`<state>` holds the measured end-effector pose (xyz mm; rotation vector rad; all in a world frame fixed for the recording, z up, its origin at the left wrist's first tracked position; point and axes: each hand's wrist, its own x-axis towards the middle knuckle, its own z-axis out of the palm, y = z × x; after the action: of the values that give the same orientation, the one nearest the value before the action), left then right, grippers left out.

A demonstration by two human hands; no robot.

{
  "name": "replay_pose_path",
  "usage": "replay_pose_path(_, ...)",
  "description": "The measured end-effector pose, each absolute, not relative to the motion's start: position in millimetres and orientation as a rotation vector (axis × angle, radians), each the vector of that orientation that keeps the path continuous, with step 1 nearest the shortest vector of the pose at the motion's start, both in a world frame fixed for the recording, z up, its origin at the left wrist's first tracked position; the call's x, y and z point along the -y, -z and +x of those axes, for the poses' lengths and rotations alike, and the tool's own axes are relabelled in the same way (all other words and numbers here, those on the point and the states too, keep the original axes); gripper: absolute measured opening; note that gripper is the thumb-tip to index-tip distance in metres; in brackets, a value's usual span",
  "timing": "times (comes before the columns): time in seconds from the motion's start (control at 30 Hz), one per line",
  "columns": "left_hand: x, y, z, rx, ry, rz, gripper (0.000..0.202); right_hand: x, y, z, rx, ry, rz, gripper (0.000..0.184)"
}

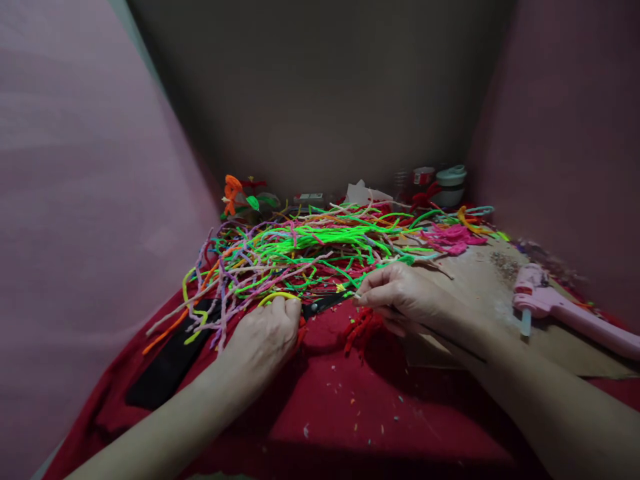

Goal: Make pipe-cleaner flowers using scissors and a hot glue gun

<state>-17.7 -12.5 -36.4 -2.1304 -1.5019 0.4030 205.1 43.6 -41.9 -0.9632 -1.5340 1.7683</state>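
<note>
- Head view: my left hand is curled, fingers closed over a yellow pipe cleaner that arcs across its fingertips, running left to right.
- My right hand sits just to the right, apart from it, fingertips pinched on something thin; I cannot tell what.
- Between them lies a black tool; the pipe cleaner pile spreads just beyond, on the red cloth.
- A pink glue gun lies far right.

Pink glue gun lying on cardboard sheet, right side. Red cloth beneath, flecked with small scraps. Orange flower back left; lidded jars back right; white paper scrap between them
</note>
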Motion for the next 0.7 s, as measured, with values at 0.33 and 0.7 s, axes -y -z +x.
replay_pose_path(0.33, 18.0, 36.7, -16.3, 1.458, -0.460, -2.103, 0.027, -40.7, 40.3, 202.4, 1.398, -1.826, -0.928, 0.008)
replay_pose_path(0.7, 21.3, 31.1, -11.6, 1.598, -0.525, -2.269, 0.025, -40.4, 35.2, 199.3, 1.320, -1.783, -0.947, 0.021)
